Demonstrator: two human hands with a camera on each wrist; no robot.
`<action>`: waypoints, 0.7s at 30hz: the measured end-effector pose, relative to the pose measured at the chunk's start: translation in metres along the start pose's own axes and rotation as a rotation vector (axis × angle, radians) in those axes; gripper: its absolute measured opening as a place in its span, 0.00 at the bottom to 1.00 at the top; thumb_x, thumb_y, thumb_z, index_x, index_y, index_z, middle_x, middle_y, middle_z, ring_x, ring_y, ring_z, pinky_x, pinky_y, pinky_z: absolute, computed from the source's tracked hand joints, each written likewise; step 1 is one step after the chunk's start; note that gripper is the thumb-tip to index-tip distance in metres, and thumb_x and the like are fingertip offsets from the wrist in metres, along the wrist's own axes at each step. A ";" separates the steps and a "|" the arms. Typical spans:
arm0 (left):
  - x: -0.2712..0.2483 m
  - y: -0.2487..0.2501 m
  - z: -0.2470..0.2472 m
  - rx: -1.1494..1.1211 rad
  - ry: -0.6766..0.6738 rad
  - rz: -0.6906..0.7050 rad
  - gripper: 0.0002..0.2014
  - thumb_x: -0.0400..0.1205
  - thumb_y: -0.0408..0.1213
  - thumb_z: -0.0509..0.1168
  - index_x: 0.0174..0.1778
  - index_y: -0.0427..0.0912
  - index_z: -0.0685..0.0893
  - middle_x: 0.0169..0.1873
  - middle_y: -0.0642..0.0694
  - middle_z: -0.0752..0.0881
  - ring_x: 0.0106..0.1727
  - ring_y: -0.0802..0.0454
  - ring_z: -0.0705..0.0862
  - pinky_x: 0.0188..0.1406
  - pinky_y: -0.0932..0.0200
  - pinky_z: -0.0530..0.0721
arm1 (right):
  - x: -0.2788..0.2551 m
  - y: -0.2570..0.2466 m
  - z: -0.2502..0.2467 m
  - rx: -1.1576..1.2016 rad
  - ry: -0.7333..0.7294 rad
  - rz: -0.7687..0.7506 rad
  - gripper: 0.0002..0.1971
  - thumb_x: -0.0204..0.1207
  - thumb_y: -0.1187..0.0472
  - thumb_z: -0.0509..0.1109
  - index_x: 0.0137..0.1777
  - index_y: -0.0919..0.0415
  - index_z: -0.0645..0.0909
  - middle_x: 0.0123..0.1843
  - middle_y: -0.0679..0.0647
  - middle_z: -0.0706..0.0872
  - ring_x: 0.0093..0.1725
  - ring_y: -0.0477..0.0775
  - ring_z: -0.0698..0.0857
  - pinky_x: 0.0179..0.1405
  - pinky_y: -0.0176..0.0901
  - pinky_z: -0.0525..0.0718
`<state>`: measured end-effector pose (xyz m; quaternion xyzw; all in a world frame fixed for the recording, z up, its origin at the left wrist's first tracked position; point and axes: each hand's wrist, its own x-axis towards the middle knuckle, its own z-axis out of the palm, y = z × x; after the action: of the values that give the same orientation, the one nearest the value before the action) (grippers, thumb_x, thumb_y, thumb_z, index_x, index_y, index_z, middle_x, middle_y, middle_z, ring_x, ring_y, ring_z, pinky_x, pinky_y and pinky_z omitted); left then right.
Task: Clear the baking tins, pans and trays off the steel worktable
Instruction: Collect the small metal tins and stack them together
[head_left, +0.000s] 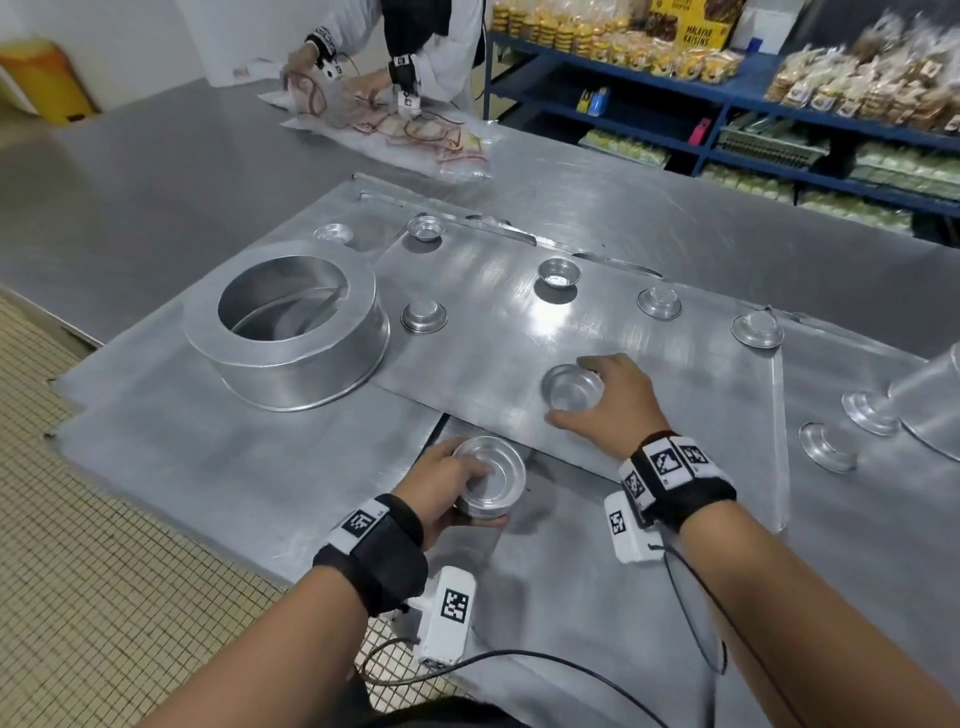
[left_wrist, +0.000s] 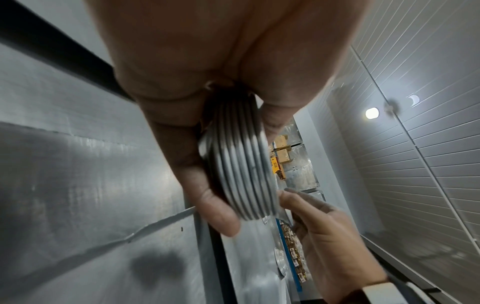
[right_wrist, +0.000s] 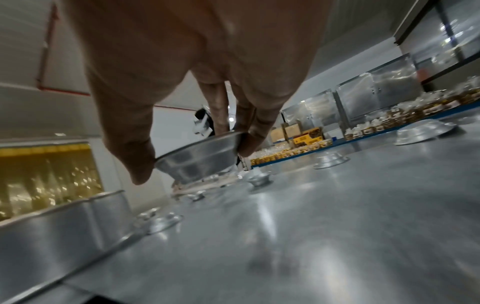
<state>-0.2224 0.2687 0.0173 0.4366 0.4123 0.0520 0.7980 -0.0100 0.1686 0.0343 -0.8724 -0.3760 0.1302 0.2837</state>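
Left hand (head_left: 434, 486) grips nested stack of small round aluminium tins (head_left: 488, 477), lower centre; right hand (head_left: 618, 402) pinches single small round aluminium tin (head_left: 573, 387) by its rim, mid-frame.

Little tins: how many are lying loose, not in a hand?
8 tins: two far left, four across the middle tray, two at the right beside the big pan. Others may be hidden.
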 end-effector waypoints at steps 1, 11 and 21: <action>-0.002 0.001 -0.003 -0.004 -0.010 0.002 0.15 0.81 0.23 0.63 0.63 0.33 0.83 0.48 0.35 0.82 0.41 0.38 0.86 0.42 0.32 0.89 | -0.008 -0.009 0.002 0.008 0.002 -0.022 0.44 0.57 0.45 0.87 0.74 0.57 0.77 0.70 0.53 0.77 0.69 0.53 0.78 0.65 0.37 0.71; -0.015 0.013 -0.035 -0.011 -0.123 -0.022 0.22 0.79 0.55 0.70 0.62 0.42 0.88 0.51 0.38 0.90 0.49 0.39 0.90 0.47 0.38 0.90 | -0.071 -0.080 0.039 0.076 -0.049 -0.171 0.43 0.54 0.45 0.86 0.71 0.55 0.79 0.65 0.48 0.78 0.65 0.49 0.80 0.68 0.42 0.78; -0.015 0.009 -0.074 0.059 -0.029 0.085 0.18 0.75 0.31 0.72 0.62 0.38 0.84 0.57 0.26 0.87 0.50 0.36 0.88 0.51 0.37 0.85 | -0.093 -0.121 0.080 0.040 -0.118 -0.237 0.43 0.57 0.39 0.83 0.73 0.52 0.78 0.64 0.43 0.76 0.65 0.43 0.74 0.66 0.33 0.72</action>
<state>-0.2823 0.3161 0.0126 0.4778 0.3829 0.0672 0.7877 -0.1798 0.1997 0.0429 -0.8068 -0.4900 0.1542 0.2917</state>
